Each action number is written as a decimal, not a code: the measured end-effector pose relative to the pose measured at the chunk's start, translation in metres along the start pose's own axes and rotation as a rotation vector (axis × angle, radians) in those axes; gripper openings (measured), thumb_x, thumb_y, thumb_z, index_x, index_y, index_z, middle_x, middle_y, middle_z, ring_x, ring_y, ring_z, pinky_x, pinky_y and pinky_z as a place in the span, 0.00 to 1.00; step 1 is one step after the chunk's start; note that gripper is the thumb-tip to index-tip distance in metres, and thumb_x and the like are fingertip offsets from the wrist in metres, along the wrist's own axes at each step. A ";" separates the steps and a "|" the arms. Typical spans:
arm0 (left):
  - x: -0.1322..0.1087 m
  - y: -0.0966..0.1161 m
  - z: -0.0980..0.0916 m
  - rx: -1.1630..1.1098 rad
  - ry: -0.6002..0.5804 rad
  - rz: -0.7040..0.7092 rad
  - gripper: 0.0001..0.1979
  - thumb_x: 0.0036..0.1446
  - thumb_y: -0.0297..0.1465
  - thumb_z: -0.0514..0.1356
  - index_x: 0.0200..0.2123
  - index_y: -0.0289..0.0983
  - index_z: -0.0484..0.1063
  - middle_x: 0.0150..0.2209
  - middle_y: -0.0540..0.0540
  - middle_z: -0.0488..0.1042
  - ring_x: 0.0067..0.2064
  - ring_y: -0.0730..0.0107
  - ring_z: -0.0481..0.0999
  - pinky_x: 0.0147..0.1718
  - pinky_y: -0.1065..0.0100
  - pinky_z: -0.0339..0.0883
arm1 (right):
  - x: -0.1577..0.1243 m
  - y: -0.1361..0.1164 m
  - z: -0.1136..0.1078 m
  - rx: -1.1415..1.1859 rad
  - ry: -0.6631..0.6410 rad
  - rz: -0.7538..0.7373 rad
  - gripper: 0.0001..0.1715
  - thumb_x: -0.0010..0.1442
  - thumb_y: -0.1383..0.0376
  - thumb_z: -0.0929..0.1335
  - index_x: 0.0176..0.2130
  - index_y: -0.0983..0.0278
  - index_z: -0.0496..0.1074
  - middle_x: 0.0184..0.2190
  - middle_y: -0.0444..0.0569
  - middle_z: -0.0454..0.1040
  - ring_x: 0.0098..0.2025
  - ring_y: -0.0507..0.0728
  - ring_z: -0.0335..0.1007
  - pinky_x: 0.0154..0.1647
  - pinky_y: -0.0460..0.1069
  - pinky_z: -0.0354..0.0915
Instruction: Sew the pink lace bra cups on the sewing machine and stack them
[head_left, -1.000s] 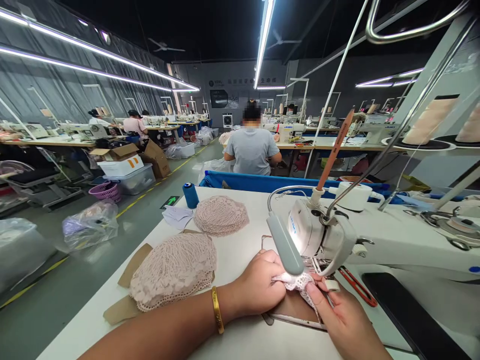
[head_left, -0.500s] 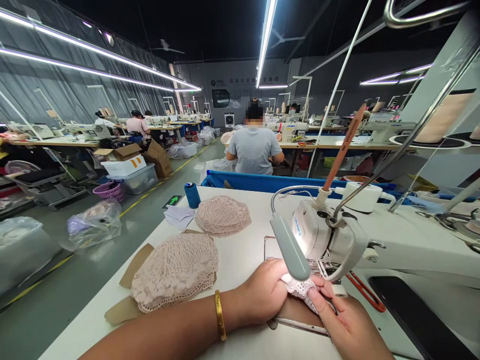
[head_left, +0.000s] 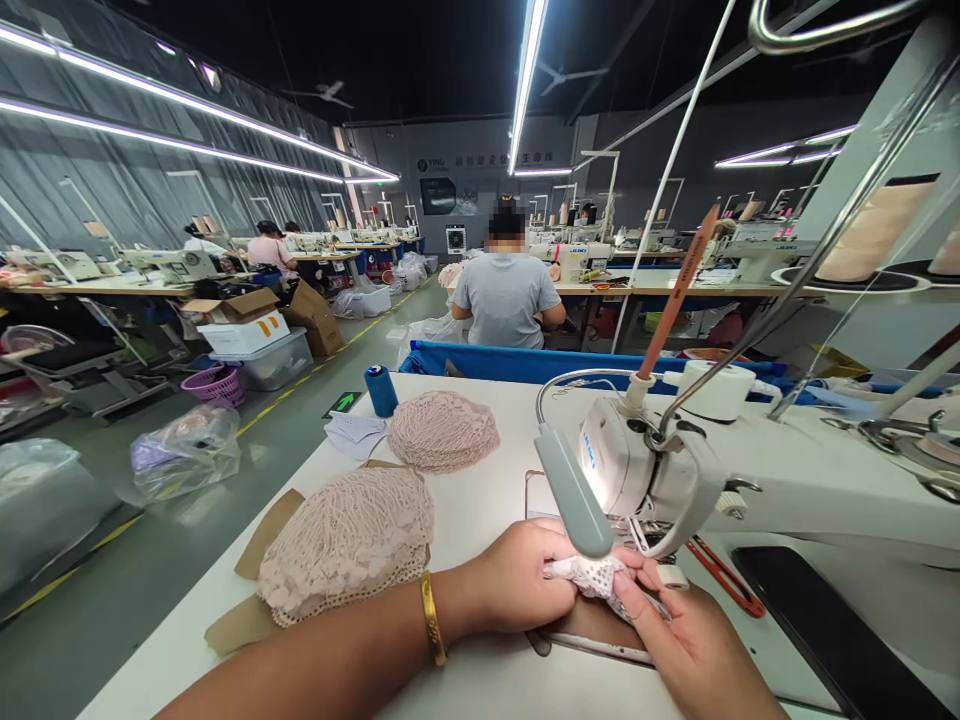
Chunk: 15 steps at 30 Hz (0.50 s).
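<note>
Between my two hands is a small piece of pale lace (head_left: 600,575), lit by the lamp of the sewing machine (head_left: 622,455). My left hand (head_left: 529,575), with a gold bangle at the wrist, is closed on the lace's left end. On the other side my right hand (head_left: 679,620) pinches it between thumb and fingers. Both hands are in front of the needle area, which the grey lamp (head_left: 576,500) partly hides. To the left lie a larger stack of lace cups (head_left: 349,540) on brown card and a smaller lace stack (head_left: 444,430) behind it.
A blue thread spool (head_left: 381,391) stands by white fabric pieces (head_left: 355,434) at the table's far left. Right of my hands lie red thread snips (head_left: 726,577) and a black phone (head_left: 832,630). A person in grey (head_left: 506,300) sits ahead, beyond a blue cloth trough (head_left: 480,362).
My left hand has shifted slightly left and rolled, uncovering more of the lace. My right hand keeps its pinch. The whole view has moved a little.
</note>
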<state>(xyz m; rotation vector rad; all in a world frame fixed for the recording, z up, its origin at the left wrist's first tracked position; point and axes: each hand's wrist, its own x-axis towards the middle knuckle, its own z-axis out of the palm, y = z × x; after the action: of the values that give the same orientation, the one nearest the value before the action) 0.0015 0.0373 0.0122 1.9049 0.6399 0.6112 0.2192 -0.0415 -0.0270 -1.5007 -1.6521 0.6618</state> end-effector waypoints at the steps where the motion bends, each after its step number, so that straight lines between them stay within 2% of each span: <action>1: 0.001 0.000 0.000 -0.008 0.003 -0.019 0.09 0.46 0.20 0.58 0.25 0.38 0.62 0.29 0.52 0.68 0.34 0.69 0.68 0.37 0.69 0.67 | 0.001 0.003 0.000 0.017 -0.021 0.003 0.30 0.73 0.42 0.65 0.47 0.60 0.85 0.45 0.55 0.88 0.51 0.66 0.86 0.56 0.52 0.78; 7: 0.001 0.003 -0.007 -0.043 0.017 -0.122 0.06 0.53 0.25 0.64 0.30 0.38 0.69 0.34 0.50 0.72 0.41 0.64 0.73 0.44 0.66 0.71 | 0.003 0.021 0.007 0.201 -0.094 0.129 0.33 0.73 0.39 0.65 0.53 0.62 0.80 0.60 0.59 0.81 0.69 0.68 0.72 0.63 0.52 0.75; 12: 0.002 0.004 -0.011 -0.088 -0.012 -0.157 0.04 0.57 0.30 0.65 0.34 0.36 0.74 0.37 0.48 0.76 0.45 0.61 0.76 0.48 0.63 0.74 | 0.000 0.026 0.009 0.237 -0.112 0.195 0.34 0.73 0.39 0.65 0.54 0.63 0.79 0.61 0.59 0.81 0.68 0.67 0.74 0.64 0.52 0.74; 15: 0.003 0.003 -0.008 -0.115 -0.033 -0.151 0.07 0.55 0.31 0.68 0.38 0.36 0.78 0.38 0.48 0.78 0.45 0.61 0.76 0.47 0.64 0.75 | -0.001 0.026 0.009 0.199 -0.081 0.191 0.33 0.72 0.38 0.66 0.55 0.61 0.79 0.59 0.57 0.82 0.67 0.67 0.75 0.62 0.52 0.76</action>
<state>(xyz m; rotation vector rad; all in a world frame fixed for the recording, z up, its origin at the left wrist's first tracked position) -0.0010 0.0441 0.0183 1.7387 0.7051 0.5081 0.2266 -0.0370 -0.0537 -1.5135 -1.4643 0.9736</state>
